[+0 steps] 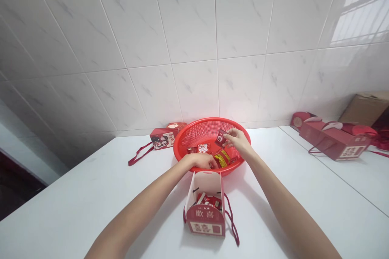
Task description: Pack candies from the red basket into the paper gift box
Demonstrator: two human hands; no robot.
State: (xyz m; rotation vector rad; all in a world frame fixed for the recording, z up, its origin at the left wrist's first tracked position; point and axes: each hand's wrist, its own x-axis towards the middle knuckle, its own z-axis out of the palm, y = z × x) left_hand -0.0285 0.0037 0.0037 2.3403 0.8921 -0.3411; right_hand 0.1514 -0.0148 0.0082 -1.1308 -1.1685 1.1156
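R hand [240, 141] pinching packet [221, 136] | L hand [203, 160] in basket [194, 129] | open box [206, 206] nr

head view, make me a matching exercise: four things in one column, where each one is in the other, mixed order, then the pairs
Things:
1. small dark red packet
2. open gift box
3. closed gift box
4. cardboard carton

Places:
A. far right, against the tiled wall
B. left of the red basket, by the wall
C. held in the right hand over the basket
D. on the white table, nearest the camera, between the two forearms

The left hand reaches among the sweets in the basket.

Pairs: 1-C, 2-D, 3-B, 4-A
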